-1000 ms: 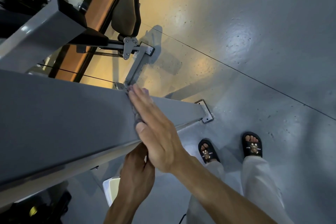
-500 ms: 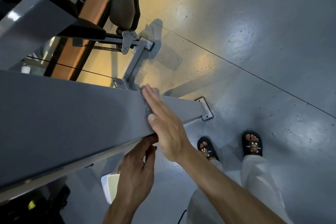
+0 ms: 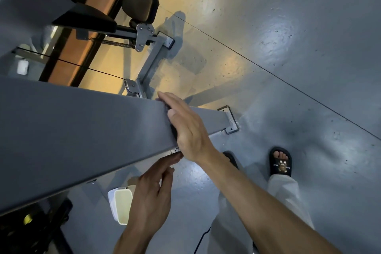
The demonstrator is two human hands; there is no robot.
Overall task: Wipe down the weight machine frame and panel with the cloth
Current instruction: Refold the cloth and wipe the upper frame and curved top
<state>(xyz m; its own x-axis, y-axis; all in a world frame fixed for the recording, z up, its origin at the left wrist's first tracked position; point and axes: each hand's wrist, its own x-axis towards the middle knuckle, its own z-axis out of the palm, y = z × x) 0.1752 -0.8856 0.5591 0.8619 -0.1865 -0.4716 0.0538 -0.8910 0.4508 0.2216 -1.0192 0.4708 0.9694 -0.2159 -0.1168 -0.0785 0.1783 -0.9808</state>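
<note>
A white bin (image 3: 120,205) stands on the grey floor (image 3: 288,51) at near left. A black slide sandal (image 3: 280,162) rests at near right. A thin seam line (image 3: 268,70) crosses the floor diagonally.

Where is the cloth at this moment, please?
In the head view, centre frame, the cloth is mostly hidden under the flat right hand, pressed against the grey frame beam, near its floor bracket.

Your single head camera looked steeply down from close above the grey machine beam (image 3: 82,130), facing the floor (image 3: 288,47) and your feet.
</note>
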